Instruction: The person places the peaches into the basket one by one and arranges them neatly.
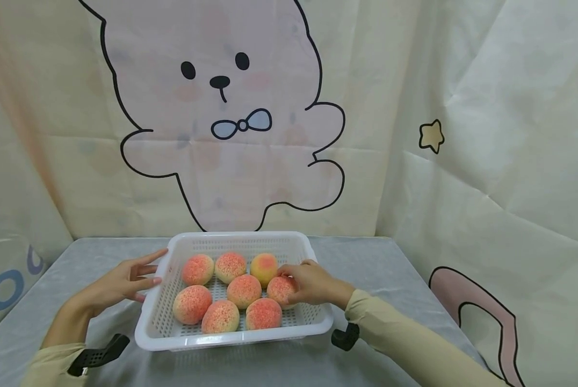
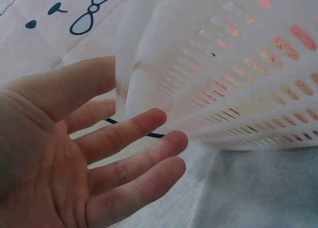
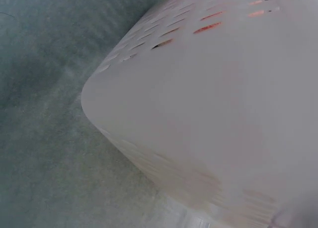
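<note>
A white plastic basket (image 1: 236, 339) with slotted walls holds several peaches (image 1: 220, 317), red-speckled over pale yellow. My right hand (image 1: 315, 282) reaches over the basket's right rim, and its thumb and fingers grip the peach (image 1: 279, 290) on that side. The right wrist view shows the outside of the basket wall (image 3: 198, 89), with the hand itself almost wholly out of sight. At the left rim is my left hand (image 1: 120, 282), its fingers spread and extended toward the basket. In the left wrist view, one upper digit of the left hand (image 2: 64, 153) goes behind the basket's edge.
Under the basket lies a grey cloth-covered table (image 1: 361, 269). A pale curtain (image 1: 366, 80) printed with a cartoon bear hangs right behind it, and more curtain stands at both sides. Dark wrist-camera mounts (image 1: 345, 337) sit on both sleeves.
</note>
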`<state>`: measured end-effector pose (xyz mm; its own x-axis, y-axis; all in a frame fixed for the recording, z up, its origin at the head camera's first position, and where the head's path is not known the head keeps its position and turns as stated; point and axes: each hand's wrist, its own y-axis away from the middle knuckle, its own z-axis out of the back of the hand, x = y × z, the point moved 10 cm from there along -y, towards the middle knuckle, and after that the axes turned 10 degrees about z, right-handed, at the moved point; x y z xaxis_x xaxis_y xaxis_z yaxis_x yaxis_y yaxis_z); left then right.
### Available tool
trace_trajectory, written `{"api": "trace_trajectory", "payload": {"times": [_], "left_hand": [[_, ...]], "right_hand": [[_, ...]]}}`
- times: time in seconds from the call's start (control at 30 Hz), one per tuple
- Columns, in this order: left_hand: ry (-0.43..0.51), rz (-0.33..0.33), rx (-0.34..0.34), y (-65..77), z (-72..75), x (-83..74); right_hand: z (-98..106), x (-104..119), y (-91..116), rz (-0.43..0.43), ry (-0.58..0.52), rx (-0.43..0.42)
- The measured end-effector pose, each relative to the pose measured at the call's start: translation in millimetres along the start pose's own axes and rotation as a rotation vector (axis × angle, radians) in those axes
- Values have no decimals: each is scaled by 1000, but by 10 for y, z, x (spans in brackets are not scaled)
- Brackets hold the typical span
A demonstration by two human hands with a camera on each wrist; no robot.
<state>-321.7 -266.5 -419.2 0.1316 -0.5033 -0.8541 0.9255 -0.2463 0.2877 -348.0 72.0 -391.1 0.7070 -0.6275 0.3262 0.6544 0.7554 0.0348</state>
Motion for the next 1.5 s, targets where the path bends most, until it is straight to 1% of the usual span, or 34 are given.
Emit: {"api": "trace_trajectory", "payload": {"times": [0.47, 0.6, 0.7, 0.87, 0.97, 1.07, 1.2, 1.3, 1.5], "left_hand": [[6, -14, 2, 7, 11, -8], [0, -5, 1, 8, 17, 1], [-2, -2, 6, 12, 16, 12], [6, -10, 11, 10, 9, 9], [13, -7, 14, 11, 5, 14], [14, -9, 22, 15, -5, 18], [5, -8, 20, 12, -6, 18], [-2, -7, 14, 5, -2, 18], [6, -5, 9, 10, 2, 13]], "right_hand": [[-11, -17, -25, -27, 34, 17], [-10, -1, -26, -26, 45, 36], [-15, 9, -24, -26, 29, 50], [-6, -9, -19, -26, -6, 44], [22, -4, -19, 0, -25, 30], [57, 17, -16, 36, -74, 8], [123, 48, -9, 75, -192, -53], [187, 59, -7, 84, -271, -101], [296, 23, 2, 79, -327, -173]]}}
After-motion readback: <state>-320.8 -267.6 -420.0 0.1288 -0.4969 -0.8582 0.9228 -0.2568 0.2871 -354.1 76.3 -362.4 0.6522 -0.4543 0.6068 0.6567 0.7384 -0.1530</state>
